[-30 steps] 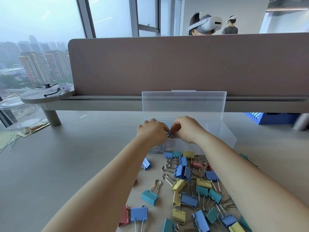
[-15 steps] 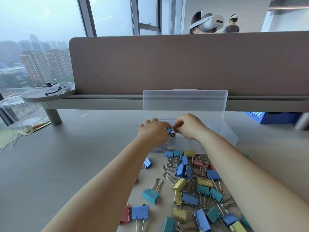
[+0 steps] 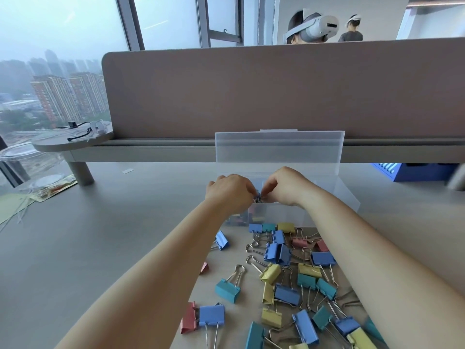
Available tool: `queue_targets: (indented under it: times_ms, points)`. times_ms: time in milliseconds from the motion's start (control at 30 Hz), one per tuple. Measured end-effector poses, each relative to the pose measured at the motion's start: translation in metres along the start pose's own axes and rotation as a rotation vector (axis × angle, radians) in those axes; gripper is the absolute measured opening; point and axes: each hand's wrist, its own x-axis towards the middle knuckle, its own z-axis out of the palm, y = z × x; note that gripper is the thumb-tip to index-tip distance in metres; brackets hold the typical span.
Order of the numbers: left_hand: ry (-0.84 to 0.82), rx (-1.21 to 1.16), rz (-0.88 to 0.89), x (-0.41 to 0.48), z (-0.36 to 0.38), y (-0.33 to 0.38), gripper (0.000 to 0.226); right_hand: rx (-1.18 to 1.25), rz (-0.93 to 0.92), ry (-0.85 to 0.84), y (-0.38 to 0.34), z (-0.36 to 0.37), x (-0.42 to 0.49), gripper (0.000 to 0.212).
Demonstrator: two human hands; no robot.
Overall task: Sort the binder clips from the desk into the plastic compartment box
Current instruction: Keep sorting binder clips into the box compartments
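Observation:
Over the front of the clear plastic compartment box (image 3: 347, 195), my left hand (image 3: 229, 191) and my right hand (image 3: 284, 185) meet fingertip to fingertip. Between them they pinch one small binder clip (image 3: 258, 197), blue with metal handles, mostly hidden by my fingers. The box's lid (image 3: 279, 152) stands upright behind my hands. A few coloured clips show dimly through the box's front wall. Several loose clips lie on the desk in front of the box, among them a teal clip (image 3: 227, 289), a blue clip (image 3: 211, 315) and a yellow clip (image 3: 271, 273).
A tan desk divider (image 3: 276, 89) with a low shelf closes the far side. A blue box (image 3: 415, 171) sits at the right under the shelf. Papers and a clear plastic lid (image 3: 37, 182) lie at the far left. Two people stand beyond the divider.
My hands have stayed together over the box's front, shifting only slightly. The clip between my fingertips is pinched tighter between both hands than half a second ago.

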Motion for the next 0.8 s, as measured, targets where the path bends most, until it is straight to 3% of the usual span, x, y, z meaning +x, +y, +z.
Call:
queue_targets:
  times_ms: [167, 300, 500, 800]
  points:
    - [0.014, -0.034, 0.017, 0.000, 0.002, -0.001, 0.036, 0.016, -0.004, -0.049, -0.001, 0.001, 0.000, 0.008]
    - [0.055, -0.066, 0.038, -0.002, -0.002, -0.002, 0.032, 0.061, 0.009, 0.014, -0.001, -0.002, 0.000, 0.016]
    - [-0.044, 0.065, 0.061, 0.000, 0.001, 0.002, 0.037, -0.043, -0.026, -0.039, -0.003, 0.000, 0.001, 0.019]
    - [0.152, -0.443, -0.009, -0.032, -0.011, -0.025, 0.033, 0.162, -0.154, 0.258, -0.002, 0.005, -0.036, 0.014]
